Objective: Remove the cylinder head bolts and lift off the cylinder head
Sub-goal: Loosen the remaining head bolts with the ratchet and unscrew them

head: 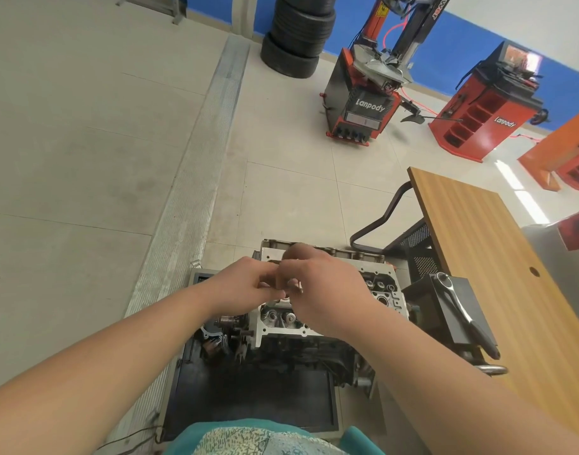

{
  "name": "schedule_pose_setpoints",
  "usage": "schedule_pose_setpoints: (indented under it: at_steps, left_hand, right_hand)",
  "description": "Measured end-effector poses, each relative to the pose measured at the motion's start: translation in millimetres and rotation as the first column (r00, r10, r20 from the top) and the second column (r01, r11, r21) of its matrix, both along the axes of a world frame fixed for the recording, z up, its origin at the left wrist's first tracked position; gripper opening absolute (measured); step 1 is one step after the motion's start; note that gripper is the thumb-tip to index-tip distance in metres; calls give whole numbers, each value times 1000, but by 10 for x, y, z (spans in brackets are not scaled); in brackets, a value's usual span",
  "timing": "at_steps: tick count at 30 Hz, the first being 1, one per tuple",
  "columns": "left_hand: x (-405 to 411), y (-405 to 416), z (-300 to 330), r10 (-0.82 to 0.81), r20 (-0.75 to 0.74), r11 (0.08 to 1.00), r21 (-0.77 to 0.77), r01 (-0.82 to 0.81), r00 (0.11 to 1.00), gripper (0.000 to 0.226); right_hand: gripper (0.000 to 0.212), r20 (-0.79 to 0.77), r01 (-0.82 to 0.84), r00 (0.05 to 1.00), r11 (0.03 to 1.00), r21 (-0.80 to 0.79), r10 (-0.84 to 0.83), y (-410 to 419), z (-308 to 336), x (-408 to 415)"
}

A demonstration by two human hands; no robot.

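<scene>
The silver cylinder head (381, 290) sits on top of the dark engine block (308, 356), low in the middle of the view, with valve springs and bolt holes showing. My left hand (245, 285) and my right hand (324, 290) meet just above its middle. Both pinch a small dark rod-like piece, apparently a bolt (279, 280), between the fingertips. Most of the bolt is hidden by my fingers. My hands also cover the centre of the head.
A ratchet wrench (459, 307) lies on a black stand to the right of the engine. A wooden table (478, 244) runs along the right. The engine rests on a black tray (248, 399). A tyre changer (363, 103), wheel balancer (485, 106) and stacked tyres (298, 34) stand far behind.
</scene>
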State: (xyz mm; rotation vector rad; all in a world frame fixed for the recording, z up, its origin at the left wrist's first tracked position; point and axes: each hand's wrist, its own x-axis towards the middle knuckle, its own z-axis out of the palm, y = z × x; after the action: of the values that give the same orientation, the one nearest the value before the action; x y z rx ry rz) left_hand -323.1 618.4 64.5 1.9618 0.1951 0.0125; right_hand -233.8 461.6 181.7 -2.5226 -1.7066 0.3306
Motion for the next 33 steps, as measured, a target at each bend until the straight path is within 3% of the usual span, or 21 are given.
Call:
schedule_pose_setpoints:
  at_steps: [1, 4, 9, 11, 13, 14, 17, 19, 21, 24, 25, 26, 29, 33]
  left_hand:
    - [-2, -6, 19, 16, 10, 1000, 16, -17, 1000, 6]
    - [55, -11, -7, 111, 50, 992, 61, -114, 993, 16]
    - [21, 33, 31, -3, 3, 997, -74, 3, 1000, 23]
    - [21, 62, -12, -1, -13, 1000, 7, 1, 1000, 23]
    - [22, 61, -28, 11, -6, 996, 87, -11, 1000, 24]
    - [27, 51, -31, 17, 3, 996, 90, -18, 1000, 22]
    - [24, 12, -18, 93, 82, 995, 13, -94, 992, 18]
    - [22, 2, -17, 90, 95, 996, -22, -89, 991, 30]
    - [13, 2, -40, 24, 45, 999, -25, -23, 999, 23]
    - [21, 15, -75, -20, -20, 1000, 18, 21, 1000, 13]
    - [25, 12, -54, -17, -23, 999, 40, 18, 1000, 10]
    - [44, 18, -63, -7, -19, 997, 74, 8, 1000, 21]
    - [74, 17, -60, 45, 39, 998, 52, -47, 998, 17]
    - [34, 14, -58, -2, 24, 1000, 5, 2, 1000, 23]
  right_hand:
    - [19, -3, 28, 1000, 999, 28, -28, 5, 8, -19]
    - [37, 67, 164, 984, 986, -16, -163, 75, -15, -39]
    - [5, 75, 104, 992, 992, -64, -99, 59, -6, 3]
    - [26, 8, -6, 1000, 998, -57, 6, 35, -8, 29]
    - [24, -34, -34, 999, 999, 6, 35, 45, 12, -3]
    - [20, -36, -6, 999, 1000, 5, 6, 56, 12, -18]
    - [41, 63, 166, 985, 985, -40, -163, 117, -16, -18]
    - [33, 105, 137, 986, 988, -67, -129, 115, -29, -12]
    - [9, 100, 42, 994, 996, -76, -34, 89, 1, 9]
    - [24, 36, -108, 993, 994, -33, 109, 49, 19, 27]
    - [22, 13, -83, 996, 996, 15, 83, 63, 34, 6]
    - [27, 4, -33, 999, 999, 31, 33, 74, 33, -9]
    - [36, 104, 139, 986, 988, -61, -132, 130, -8, 16]
    - [9, 99, -4, 995, 996, -91, 13, 60, 7, 49]
